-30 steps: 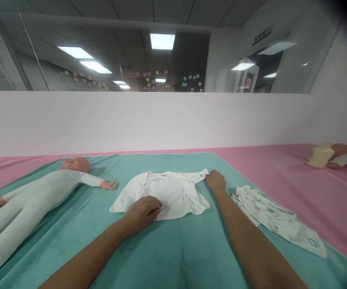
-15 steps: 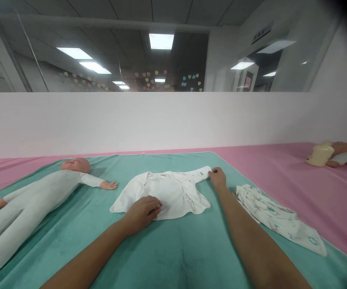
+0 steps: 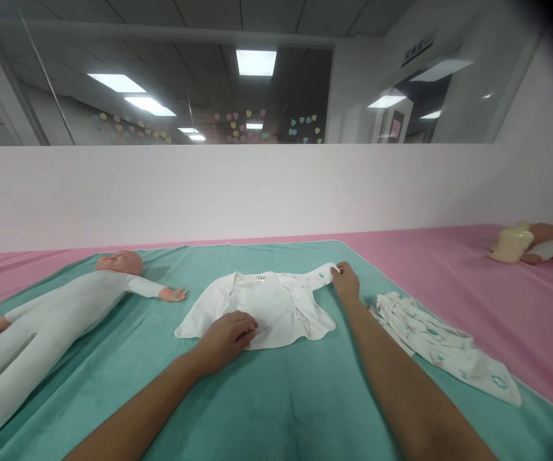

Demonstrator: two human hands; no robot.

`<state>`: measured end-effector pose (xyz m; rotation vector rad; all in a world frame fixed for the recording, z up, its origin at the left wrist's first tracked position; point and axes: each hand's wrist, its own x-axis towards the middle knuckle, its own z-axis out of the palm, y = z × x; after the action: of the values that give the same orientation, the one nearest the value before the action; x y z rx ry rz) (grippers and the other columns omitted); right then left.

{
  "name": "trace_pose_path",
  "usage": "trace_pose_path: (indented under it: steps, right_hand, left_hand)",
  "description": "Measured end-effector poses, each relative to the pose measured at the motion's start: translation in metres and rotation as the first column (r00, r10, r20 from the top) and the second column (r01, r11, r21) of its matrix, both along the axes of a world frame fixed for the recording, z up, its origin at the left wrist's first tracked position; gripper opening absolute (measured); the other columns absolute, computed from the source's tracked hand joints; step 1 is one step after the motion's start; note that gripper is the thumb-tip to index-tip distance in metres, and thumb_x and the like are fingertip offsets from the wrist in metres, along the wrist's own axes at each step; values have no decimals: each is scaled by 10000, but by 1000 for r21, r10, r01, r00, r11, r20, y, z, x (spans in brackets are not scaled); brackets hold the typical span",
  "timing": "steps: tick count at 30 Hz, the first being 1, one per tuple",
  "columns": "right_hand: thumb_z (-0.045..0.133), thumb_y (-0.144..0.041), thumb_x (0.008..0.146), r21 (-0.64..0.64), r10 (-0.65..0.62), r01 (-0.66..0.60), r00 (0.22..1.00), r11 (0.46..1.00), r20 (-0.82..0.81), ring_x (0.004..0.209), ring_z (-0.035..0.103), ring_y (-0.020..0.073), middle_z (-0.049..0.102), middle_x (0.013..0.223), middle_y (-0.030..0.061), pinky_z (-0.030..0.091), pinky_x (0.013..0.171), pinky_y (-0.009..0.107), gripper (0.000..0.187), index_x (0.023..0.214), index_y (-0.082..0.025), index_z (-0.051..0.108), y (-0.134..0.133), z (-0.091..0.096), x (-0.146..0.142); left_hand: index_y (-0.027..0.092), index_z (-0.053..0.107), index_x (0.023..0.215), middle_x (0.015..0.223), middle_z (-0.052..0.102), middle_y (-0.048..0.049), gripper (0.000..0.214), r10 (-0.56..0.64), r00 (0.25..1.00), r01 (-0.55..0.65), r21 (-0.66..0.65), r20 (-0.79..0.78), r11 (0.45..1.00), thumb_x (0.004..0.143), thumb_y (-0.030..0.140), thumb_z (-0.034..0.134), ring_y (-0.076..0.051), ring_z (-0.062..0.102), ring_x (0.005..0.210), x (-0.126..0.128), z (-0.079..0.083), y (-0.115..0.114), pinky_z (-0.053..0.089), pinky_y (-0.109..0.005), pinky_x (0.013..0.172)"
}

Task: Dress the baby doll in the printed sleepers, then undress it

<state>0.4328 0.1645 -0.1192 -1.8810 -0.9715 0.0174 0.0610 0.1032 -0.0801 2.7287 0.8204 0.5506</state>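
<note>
A small white baby shirt (image 3: pixel 267 306) lies spread on the teal blanket (image 3: pixel 276 397). My left hand (image 3: pixel 226 336) rests on the shirt's lower hem, fingers curled down flat against the cloth. My right hand (image 3: pixel 346 282) pinches the cuff of the shirt's right sleeve, which is stretched out to the right. A baby doll (image 3: pixel 60 307) in a pale one-piece lies on its back at the left, arms out.
A crumpled patterned white cloth (image 3: pixel 442 346) lies right of my right forearm. The teal blanket covers a pink sheet (image 3: pixel 473 282). A cream bottle (image 3: pixel 511 244) and part of another doll (image 3: pixel 552 242) sit far right. A white partition wall runs behind.
My right hand has drawn the sleeve cuff slightly farther away and up, straightening the sleeve. My left hand has stayed put on the hem.
</note>
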Motion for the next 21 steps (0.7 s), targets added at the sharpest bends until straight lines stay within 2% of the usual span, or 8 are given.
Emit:
trace_pose_path:
  steps: [4,7,10,13,15,18,21]
  right_hand:
    - [379,-389,774,-12,41,-41,999,999,9,763,545,175,620,879,29,379,649,261,281,919,-224,555,-1,1,1]
    - [378,-284,756,-40,35,-33,998,999,49,871,549,218,592,1025,88,403,715,304,337,1039,-191,536,-3,2,0]
    - [375,-183,726,-62,49,-41,989,997,141,1071,464,290,471,1227,163,380,832,374,457,1169,-135,475,-5,6,-9]
    - [353,-166,756,-105,179,-157,953,982,244,1167,397,278,441,1287,140,320,945,382,468,1212,-139,457,-4,12,-27]
    - [340,-204,800,-162,318,-281,902,946,292,1191,395,227,461,1299,89,290,994,334,445,1228,-174,457,-1,13,-43]
    - [328,-332,855,-293,533,-455,788,841,308,1174,437,170,504,1288,22,299,994,272,406,1213,-236,492,4,11,-64]
    - [315,-434,868,-417,658,-528,699,739,281,1181,443,169,504,1300,13,301,990,291,424,1191,-257,524,6,5,-72]
  left_hand:
    - [220,611,900,1015,618,-15,272,1,1000,-1,-4,2,1000,916,300,352,-163,536,937,0,1,0,410,-286,827]
    - [229,608,913,1021,617,-6,255,9,1000,-9,-5,-6,1000,912,295,361,-160,537,939,-1,1,0,409,-282,822]
    - [232,604,912,1017,617,3,242,9,1000,-9,-6,-7,1000,910,290,370,-151,538,934,-1,0,0,406,-274,822]
    - [224,606,898,1013,616,-2,249,2,1000,-2,-7,0,1000,912,294,367,-153,537,936,0,1,0,405,-273,825]
    - [224,605,907,1019,614,-4,248,-1,1000,1,-7,0,1000,913,292,366,-155,534,942,0,1,0,404,-274,829]
    - [226,603,922,1028,613,-2,240,-4,1000,4,-1,-3,1000,911,285,371,-154,532,949,-1,1,1,402,-275,835]
    - [218,607,902,1024,616,-8,245,-11,1000,11,5,2,1000,911,280,370,-158,532,951,-1,0,1,402,-281,839]
